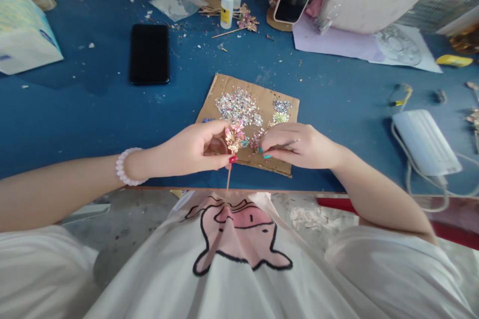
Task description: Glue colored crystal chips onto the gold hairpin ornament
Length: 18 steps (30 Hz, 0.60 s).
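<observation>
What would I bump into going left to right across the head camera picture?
White-and-blue box → flat black rectangular device → shiny gold-and-pink flower ornament → right hand → chunky white rectangular device

Flowered stick (234, 140); left grip (196, 146) around it

The cardboard (266, 103) and the flower (234, 139) are partly hidden by the left hand (204, 147), the tool (286, 144) by the right hand (305, 147). The box (30, 52) is cut off by the left edge.
</observation>
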Each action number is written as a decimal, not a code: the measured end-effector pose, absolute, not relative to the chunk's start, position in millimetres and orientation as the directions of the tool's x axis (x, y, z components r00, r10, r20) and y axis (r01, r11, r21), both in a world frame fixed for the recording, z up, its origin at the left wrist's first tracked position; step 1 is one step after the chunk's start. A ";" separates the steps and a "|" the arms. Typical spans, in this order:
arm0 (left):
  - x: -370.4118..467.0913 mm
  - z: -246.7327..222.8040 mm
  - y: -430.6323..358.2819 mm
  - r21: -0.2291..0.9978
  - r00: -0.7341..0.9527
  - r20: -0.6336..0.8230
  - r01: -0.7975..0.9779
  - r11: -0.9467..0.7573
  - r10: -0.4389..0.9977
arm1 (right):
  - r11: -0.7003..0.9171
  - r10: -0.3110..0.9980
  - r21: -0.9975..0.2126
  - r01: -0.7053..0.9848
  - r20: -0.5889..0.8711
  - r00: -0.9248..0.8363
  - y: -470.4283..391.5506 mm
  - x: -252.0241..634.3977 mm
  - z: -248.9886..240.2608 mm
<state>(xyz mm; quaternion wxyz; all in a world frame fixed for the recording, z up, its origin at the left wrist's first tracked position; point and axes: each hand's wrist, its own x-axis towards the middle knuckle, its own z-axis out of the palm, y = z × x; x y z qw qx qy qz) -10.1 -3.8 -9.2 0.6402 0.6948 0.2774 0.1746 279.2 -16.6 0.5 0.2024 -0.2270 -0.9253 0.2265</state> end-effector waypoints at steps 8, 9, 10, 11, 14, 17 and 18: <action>-13.0 -12.8 -3.9 0.988 0.796 -0.125 0.157 -0.002 0.592 | 0.789 0.517 -0.523 0.323 0.280 -0.809 -17.4 278.8 0.5; -13.3 -13.4 -3.8 0.988 0.797 -0.124 0.157 -0.004 0.591 | 0.789 0.517 -0.522 0.324 0.279 -0.809 -17.6 278.9 0.9; -13.5 -13.9 -3.7 0.988 0.797 -0.121 0.156 -0.009 0.591 | 0.788 0.519 -0.523 0.326 0.277 -0.809 -17.8 279.0 1.3; -13.6 -14.2 -3.7 0.987 0.797 -0.120 0.157 -0.012 0.591 | 0.785 0.522 -0.524 0.330 0.274 -0.808 -17.9 279.2 1.6; -13.2 -13.6 -3.7 0.987 0.795 -0.114 0.161 -0.026 0.596 | 0.783 0.528 -0.523 0.338 0.269 -0.806 -17.9 279.5 1.8; -12.8 -11.3 -4.1 0.984 0.791 -0.116 0.173 -0.037 0.601 | 0.798 0.514 -0.508 0.325 0.289 -0.808 -17.6 279.4 0.6; -12.8 -10.6 -4.2 0.984 0.791 -0.118 0.176 -0.038 0.600 | 0.802 0.508 -0.504 0.320 0.295 -0.809 -17.5 279.3 0.0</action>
